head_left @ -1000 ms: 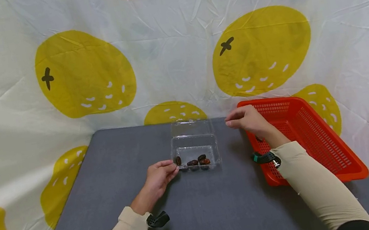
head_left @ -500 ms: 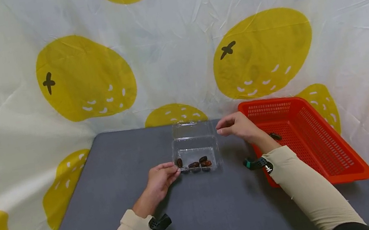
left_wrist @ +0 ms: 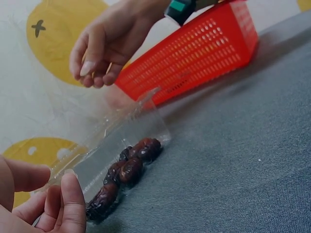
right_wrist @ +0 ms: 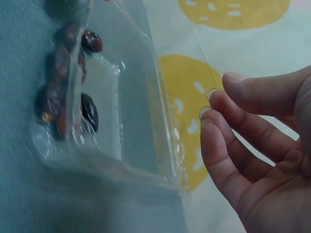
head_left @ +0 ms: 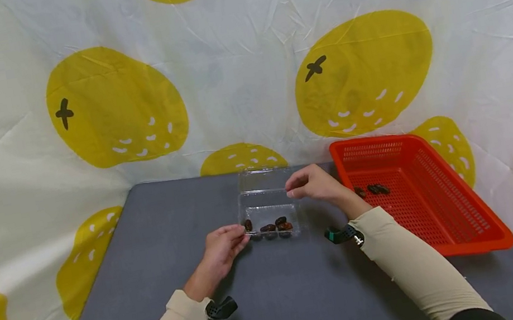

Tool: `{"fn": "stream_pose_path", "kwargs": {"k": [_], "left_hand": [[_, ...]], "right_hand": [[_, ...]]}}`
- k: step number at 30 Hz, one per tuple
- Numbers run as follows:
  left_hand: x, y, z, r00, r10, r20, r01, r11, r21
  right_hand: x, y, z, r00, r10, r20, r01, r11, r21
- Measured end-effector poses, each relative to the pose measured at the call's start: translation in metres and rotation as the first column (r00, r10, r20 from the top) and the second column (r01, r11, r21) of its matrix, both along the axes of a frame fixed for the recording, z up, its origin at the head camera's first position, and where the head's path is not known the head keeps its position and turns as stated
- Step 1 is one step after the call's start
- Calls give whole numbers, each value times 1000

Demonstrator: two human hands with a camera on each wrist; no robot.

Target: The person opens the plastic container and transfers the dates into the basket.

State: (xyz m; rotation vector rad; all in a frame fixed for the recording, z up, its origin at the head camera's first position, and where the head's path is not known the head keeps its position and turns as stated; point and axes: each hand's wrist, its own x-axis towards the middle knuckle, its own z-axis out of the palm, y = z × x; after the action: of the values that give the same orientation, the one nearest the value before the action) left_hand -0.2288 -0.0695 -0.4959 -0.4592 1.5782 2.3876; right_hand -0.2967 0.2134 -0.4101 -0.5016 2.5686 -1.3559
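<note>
A clear plastic clamshell box (head_left: 263, 198) stands on the table with its lid (head_left: 262, 179) raised at the back. Several dark brown dates (head_left: 268, 228) lie along its front side. My left hand (head_left: 221, 251) pinches the front left corner of the box between thumb and fingers. Over the right rear of the box hovers my right hand (head_left: 317, 186). Its fingers are loosely bent, the thumb (right_wrist: 262, 94) close to the index fingertip, and nothing shows between them in the right wrist view. From the left wrist view, the dates (left_wrist: 131, 170) show through the clear wall.
To the right, a red perforated plastic basket (head_left: 480, 246) sits at an angle, with several dates (head_left: 377, 189) near its left wall. A grey cloth covers the table (head_left: 285, 302). Behind it hangs a white curtain (head_left: 237, 72) printed with yellow fruit.
My right hand has moved left from the basket's edge to above the box. More dates in the basket show as the arm shifts. The left hand stays at the box corner.
</note>
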Motion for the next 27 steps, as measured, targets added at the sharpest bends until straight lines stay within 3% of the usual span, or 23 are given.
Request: {"fn": "stream_pose_path", "kwargs": {"k": [10, 20, 27], "left_hand": [[0, 0, -1, 1000, 6, -5, -6, 1000, -19], [2, 0, -1, 1000, 7, -14, -8, 1000, -21], [0, 0, -2, 1000, 18, -14, -18, 999, -33]], "right_hand": [[3, -36, -10, 996, 88, 4, -89, 993, 78], [2, -63, -47, 992, 126, -19, -120, 974, 193], [0, -70, -63, 987, 157, -48, -133, 936, 326]]}}
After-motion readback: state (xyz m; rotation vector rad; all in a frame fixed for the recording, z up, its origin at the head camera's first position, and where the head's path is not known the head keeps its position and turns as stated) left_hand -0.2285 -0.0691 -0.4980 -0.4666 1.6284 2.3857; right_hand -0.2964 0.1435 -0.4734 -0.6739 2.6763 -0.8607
